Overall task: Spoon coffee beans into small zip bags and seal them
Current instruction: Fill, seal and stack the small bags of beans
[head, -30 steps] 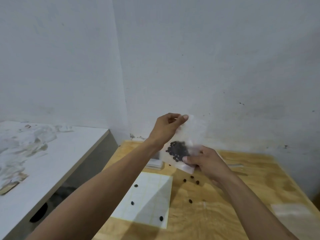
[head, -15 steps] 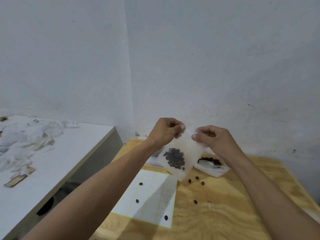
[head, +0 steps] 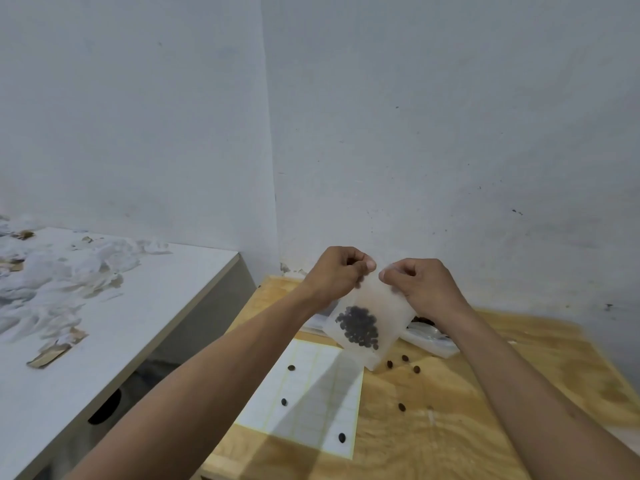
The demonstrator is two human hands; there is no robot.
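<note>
A small clear zip bag [head: 381, 306] hangs above the wooden table [head: 450, 410], tilted, with a dark cluster of coffee beans [head: 358, 326] in its lower part. My left hand [head: 337, 273] pinches the bag's top edge at the left. My right hand [head: 420, 285] pinches the same edge at the right, and the fingertips of both hands nearly meet. Behind the bag a white tray [head: 433, 337] with more beans is partly hidden by my right wrist.
Several loose beans [head: 401, 407] lie scattered on the table and on a white gridded sheet [head: 311, 393]. A stack of flat bags [head: 315, 322] lies behind my left wrist. A white counter [head: 86, 323] with crumpled paper stands at the left, walls close behind.
My right hand went from the bag's lower corner up to its top edge and then closed in toward my left hand. The bag now hangs from both hands.
</note>
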